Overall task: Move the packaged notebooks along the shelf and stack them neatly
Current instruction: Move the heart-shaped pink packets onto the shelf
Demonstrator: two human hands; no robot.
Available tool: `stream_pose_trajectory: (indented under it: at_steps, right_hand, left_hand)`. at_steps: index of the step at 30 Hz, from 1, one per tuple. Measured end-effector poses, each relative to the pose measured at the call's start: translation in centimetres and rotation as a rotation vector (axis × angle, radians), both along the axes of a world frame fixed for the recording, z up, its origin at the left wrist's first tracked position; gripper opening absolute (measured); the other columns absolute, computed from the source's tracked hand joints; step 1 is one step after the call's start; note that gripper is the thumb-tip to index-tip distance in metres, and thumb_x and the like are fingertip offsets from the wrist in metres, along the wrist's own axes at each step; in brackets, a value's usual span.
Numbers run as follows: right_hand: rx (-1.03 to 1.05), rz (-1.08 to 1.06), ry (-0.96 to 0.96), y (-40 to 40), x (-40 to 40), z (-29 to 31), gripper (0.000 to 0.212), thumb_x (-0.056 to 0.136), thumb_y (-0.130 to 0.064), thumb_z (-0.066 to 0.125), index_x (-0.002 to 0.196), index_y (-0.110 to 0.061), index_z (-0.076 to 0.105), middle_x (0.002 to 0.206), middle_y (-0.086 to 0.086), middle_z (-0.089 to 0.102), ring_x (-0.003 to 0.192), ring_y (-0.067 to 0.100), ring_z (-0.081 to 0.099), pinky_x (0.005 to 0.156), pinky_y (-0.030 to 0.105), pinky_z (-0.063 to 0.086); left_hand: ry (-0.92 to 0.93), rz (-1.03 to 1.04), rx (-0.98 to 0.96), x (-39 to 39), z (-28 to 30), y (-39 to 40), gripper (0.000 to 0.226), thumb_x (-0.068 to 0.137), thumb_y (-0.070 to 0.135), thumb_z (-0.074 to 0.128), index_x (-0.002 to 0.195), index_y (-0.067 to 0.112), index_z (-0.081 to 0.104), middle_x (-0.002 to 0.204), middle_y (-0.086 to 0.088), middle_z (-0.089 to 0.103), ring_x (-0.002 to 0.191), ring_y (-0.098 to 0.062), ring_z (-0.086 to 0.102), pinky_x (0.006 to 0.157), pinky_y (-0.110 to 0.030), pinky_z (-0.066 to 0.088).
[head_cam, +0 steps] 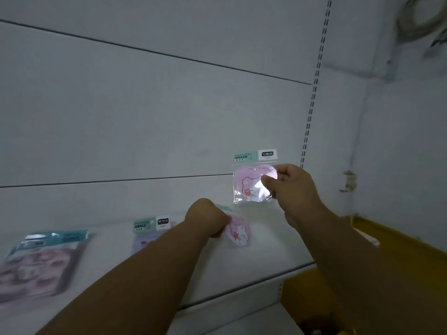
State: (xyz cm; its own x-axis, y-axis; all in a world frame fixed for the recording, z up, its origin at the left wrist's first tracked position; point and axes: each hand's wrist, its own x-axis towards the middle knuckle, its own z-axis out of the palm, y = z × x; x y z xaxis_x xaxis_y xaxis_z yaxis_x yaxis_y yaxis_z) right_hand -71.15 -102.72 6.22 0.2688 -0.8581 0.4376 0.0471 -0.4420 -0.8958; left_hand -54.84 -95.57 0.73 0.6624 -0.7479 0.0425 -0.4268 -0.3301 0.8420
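My right hand grips a pink heart-shaped packaged notebook with a bear print and a teal header card, held upright above the white shelf. My left hand is closed on a second pink packaged notebook that lies low over the shelf surface, partly hidden by the fist. A purple packaged notebook lies on the shelf behind my left forearm. At the far left rests a stack of packaged notebooks, blurred, with a teal header.
The white back panel rises behind the shelf, with a slotted upright at its right end. A yellow surface runs along the right wall below the shelf's end. The shelf's front edge slants across the lower middle.
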Motion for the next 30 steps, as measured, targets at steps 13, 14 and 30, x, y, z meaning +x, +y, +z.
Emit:
stream_pose_trajectory:
  at_steps: [13,14,30]
  right_hand:
    - [0.128,0.276,0.157,-6.2,-0.9,-3.0,0.008,0.078,0.001,0.071,0.083,-0.004,0.069,0.066,0.008,0.069,0.04,0.005,0.059,0.038,0.018,0.042]
    - [0.126,0.289,0.169,-6.3,-0.9,-3.0,0.007,0.078,0.002,0.07,0.082,-0.004,0.069,0.063,0.007,0.068,0.038,0.004,0.058,0.036,0.017,0.042]
    - [0.016,0.207,0.781,-8.4,1.9,-6.4,0.036,0.065,-0.024,0.085,0.056,-0.009,0.054,0.046,0.008,0.055,0.031,0.019,0.051,0.034,0.019,0.039]
  left_hand:
    - [-0.009,0.21,0.081,-2.1,0.2,-1.7,0.03,0.087,0.023,0.066,0.066,0.004,0.059,0.061,-0.01,0.067,0.04,-0.02,0.054,0.044,-0.022,0.046]
    - [0.096,0.238,-0.008,-2.1,0.6,-1.7,0.028,0.093,0.022,0.057,0.074,0.002,0.06,0.066,-0.01,0.068,0.043,-0.02,0.056,0.046,-0.024,0.046]
    - [-0.043,0.279,0.221,-0.6,0.4,-3.9,0.02,0.084,0.012,0.066,0.067,0.002,0.068,0.058,-0.009,0.062,0.044,-0.017,0.051,0.046,-0.023,0.044]
